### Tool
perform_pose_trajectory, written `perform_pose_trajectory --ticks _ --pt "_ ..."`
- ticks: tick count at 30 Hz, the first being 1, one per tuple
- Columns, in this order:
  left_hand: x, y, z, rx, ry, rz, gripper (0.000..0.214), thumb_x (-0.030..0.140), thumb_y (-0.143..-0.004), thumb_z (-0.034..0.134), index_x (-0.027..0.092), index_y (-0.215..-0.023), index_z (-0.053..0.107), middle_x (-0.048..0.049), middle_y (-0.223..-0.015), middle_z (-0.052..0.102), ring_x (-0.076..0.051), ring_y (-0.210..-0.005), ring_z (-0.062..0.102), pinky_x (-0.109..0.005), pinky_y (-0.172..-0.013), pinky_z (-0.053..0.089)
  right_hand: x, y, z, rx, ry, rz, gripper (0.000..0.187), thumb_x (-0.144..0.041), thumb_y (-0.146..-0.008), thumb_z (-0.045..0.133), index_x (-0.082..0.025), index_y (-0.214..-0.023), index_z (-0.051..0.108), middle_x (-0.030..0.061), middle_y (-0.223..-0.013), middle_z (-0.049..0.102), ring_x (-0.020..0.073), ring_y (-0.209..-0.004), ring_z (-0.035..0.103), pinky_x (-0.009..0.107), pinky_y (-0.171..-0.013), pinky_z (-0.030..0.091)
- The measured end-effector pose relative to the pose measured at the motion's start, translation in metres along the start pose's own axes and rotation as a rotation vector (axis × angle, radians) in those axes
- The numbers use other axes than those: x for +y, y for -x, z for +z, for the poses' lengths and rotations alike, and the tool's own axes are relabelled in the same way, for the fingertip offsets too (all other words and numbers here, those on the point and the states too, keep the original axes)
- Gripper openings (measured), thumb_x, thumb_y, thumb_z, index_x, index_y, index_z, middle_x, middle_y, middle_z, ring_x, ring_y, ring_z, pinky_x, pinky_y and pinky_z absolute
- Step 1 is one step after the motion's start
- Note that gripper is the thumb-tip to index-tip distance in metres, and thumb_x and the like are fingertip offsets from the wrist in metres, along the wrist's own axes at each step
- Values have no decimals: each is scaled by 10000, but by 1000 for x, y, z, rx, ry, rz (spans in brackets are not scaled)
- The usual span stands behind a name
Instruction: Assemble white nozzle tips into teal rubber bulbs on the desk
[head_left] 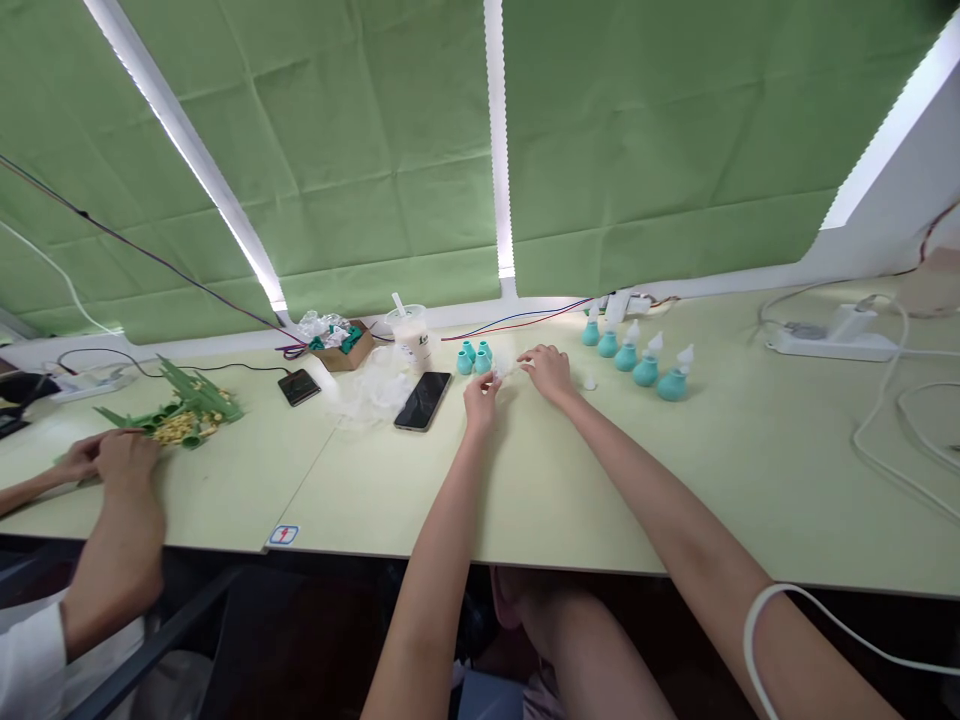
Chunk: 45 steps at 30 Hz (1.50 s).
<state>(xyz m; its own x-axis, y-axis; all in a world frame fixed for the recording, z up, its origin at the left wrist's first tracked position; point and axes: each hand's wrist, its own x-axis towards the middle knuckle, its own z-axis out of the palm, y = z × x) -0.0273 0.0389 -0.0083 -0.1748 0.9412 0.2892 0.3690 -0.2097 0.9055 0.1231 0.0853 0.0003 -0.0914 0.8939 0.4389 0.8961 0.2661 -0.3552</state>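
Well to the left of the black phone (424,401), a co-worker's hands (129,455) are close together beside green leaf-shaped pieces (201,395) with yellow bits. Nearer the phone, but still left of it, come a small dark device (300,387), a cardboard box (352,352) of crumpled white and green material, and a heap of clear plastic (369,390) reaching toward the phone's edge. Just behind the phone stands a drink cup (411,338) with a straw. Right of the phone and a little behind it, four teal pots (474,358) cluster just beyond the left hand (481,400), whose fingertips are drawn together at a wispy translucent piece (504,358); what they pinch cannot be told. Farther right of the phone, the right hand (547,372) reaches toward that piece, fingers loosely curved; its grip is unclear. Beyond it from the phone are five teal bottles (645,371) with pale nozzles in a slanting row, a small white cap (590,383) near them, and, farthest, a white power strip (825,345).
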Motion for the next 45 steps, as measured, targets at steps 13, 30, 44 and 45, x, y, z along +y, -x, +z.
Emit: perform_pose_trajectory --ticks 13,30,44,45 --pt "-4 -3 2 -17 50 12 262 197 -783 572 138 -1019 669 -99 -961 695 -177 -821 622 -360 -829 491 -4 -9 12 -27 235 -108 189 -196 -820 536 -208 -817 725 111 -955 604 251 -983 442 368 -795 285" --pt "-8 -5 5 -123 190 -42 288 247 -768 612 122 -1022 666 -114 -1003 676 -184 -877 616 -366 -884 465 -3 -3 -16 25 141 -228 212 -254 -854 532 -210 -751 712 93 -1048 556 242 -1017 395 365 -783 247" --pt "4 1 -6 -81 401 -139 268 280 -717 676 149 -949 698 -94 -958 685 -205 -938 590 -356 -895 430 14 29 -24 90 178 -208 170 -289 -851 556 -271 -939 701 69 -1173 530 233 -1043 391 361 -780 235" --pt "5 0 -7 -70 402 -154 266 267 -722 669 147 -958 696 -90 -955 687 -202 -935 589 -350 -883 436 10 21 -19 77 186 -212 171 -295 -844 566 -277 -937 709 70 -1198 521 241 -1063 380 370 -788 233"
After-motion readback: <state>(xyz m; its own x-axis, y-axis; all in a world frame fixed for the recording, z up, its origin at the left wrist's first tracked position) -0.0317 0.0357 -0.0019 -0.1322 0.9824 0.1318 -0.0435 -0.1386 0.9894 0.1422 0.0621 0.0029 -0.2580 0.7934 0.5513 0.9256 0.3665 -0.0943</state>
